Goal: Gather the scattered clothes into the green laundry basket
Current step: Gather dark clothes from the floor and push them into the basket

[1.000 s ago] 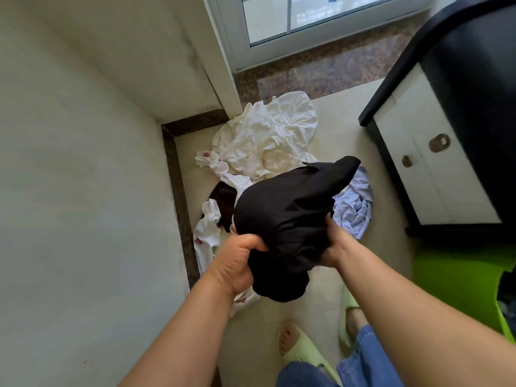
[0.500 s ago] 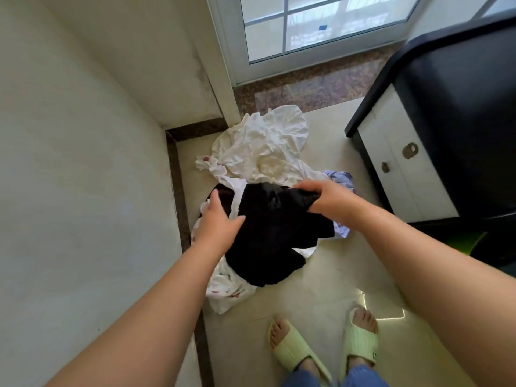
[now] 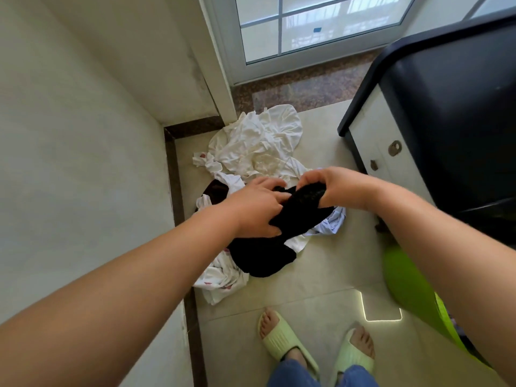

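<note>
The black garment (image 3: 268,241) droops over the floor pile, bunched in both hands: the left hand (image 3: 259,208) clutches its middle, the right hand (image 3: 332,188) pinches its top, likely gathering it for the green basket (image 3: 410,286) close at the person's right.

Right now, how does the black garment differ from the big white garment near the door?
The black garment is gripped by the left hand and right hand; the white garment lies untouched. Black lies nearer the feet, white nearer the door. Both are crumpled, outside the green basket.
</note>
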A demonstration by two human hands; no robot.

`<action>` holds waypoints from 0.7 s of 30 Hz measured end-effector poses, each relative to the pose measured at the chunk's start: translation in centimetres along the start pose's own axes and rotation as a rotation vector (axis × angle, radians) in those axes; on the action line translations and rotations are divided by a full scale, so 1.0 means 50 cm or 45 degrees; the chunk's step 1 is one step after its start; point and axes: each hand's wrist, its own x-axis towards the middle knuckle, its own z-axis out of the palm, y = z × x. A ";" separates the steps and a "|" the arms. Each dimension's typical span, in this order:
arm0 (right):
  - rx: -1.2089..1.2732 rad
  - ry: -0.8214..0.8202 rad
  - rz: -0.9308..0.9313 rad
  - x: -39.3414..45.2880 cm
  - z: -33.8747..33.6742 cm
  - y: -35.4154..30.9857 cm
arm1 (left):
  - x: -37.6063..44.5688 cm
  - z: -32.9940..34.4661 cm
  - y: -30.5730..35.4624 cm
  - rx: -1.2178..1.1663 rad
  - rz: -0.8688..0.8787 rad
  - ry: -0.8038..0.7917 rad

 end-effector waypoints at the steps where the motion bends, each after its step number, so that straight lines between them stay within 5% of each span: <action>1: -0.055 -0.028 0.019 -0.005 -0.014 0.007 | -0.002 -0.001 0.026 -0.053 -0.005 0.024; 5: -0.258 -0.042 0.047 -0.025 -0.079 0.018 | -0.030 -0.024 0.038 -0.417 -0.316 -0.291; 12: -0.674 -0.299 0.123 -0.031 -0.105 -0.018 | -0.072 -0.149 -0.046 0.662 -0.617 -0.458; 17: -0.988 -0.112 0.223 -0.072 -0.142 -0.030 | -0.144 -0.191 -0.044 0.759 -0.879 -0.060; 21: -0.875 0.468 0.149 -0.088 -0.167 -0.030 | -0.195 -0.184 -0.007 0.638 -0.988 0.271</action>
